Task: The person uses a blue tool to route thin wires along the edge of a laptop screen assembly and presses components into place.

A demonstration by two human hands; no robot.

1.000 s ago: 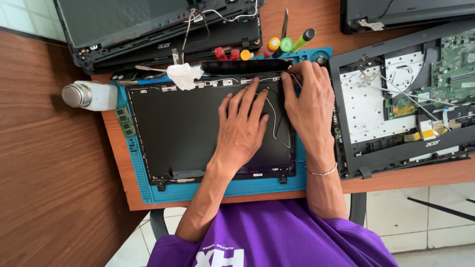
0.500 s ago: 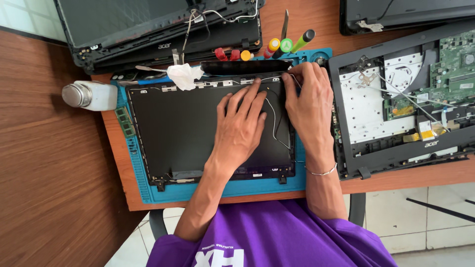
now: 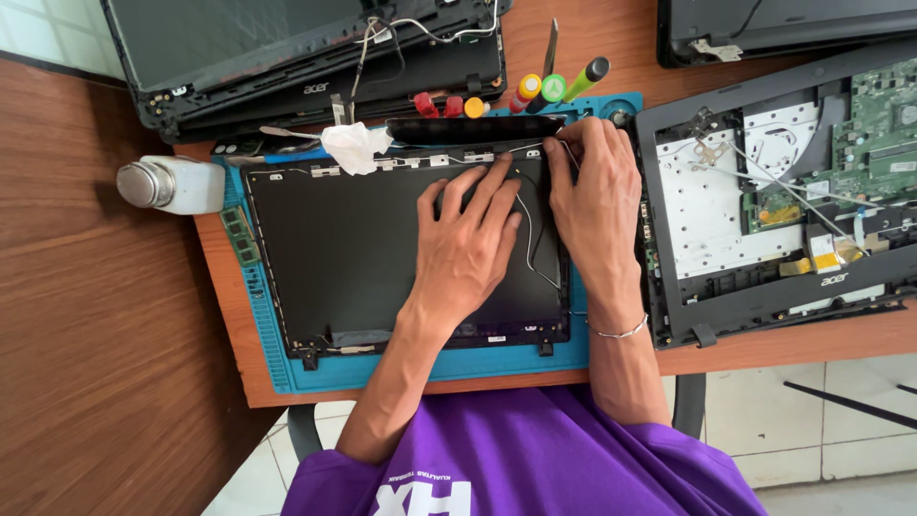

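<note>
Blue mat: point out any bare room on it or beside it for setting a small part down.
Free: the blue mat's front strip below the black lid panel, and the brown tabletop left of the white bottle. Crowded: the mat's top edge, with screwdrivers, crumpled tissue and both hands, left and right, by the thin cable.

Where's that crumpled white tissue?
In the head view, the crumpled white tissue lies on the top edge of the black laptop lid, left of the left hand.
</note>
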